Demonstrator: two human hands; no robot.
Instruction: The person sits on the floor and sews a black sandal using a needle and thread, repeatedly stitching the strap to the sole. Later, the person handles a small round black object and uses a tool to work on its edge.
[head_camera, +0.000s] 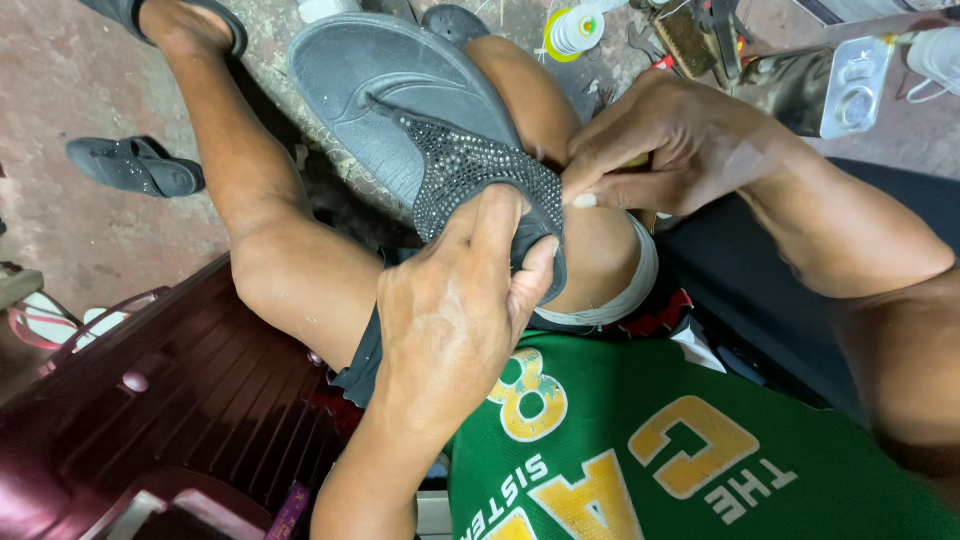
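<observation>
A dark grey sandal (400, 95) with a studded, sparkly strap (470, 170) rests sole-up across my knees. My left hand (455, 300) grips the sandal's near end, thumb and fingers wrapped over the strap. My right hand (670, 140) pinches at the strap's right edge with its fingertips; whatever thin tool it may hold is hidden. Both hands touch the sandal.
A dark red plastic stool (170, 400) stands at lower left. Another dark sandal (135, 165) lies on the concrete floor at left. A spool of white thread (575, 30), brushes and tools (700, 35), and a clear blister pack (855, 90) sit at the top.
</observation>
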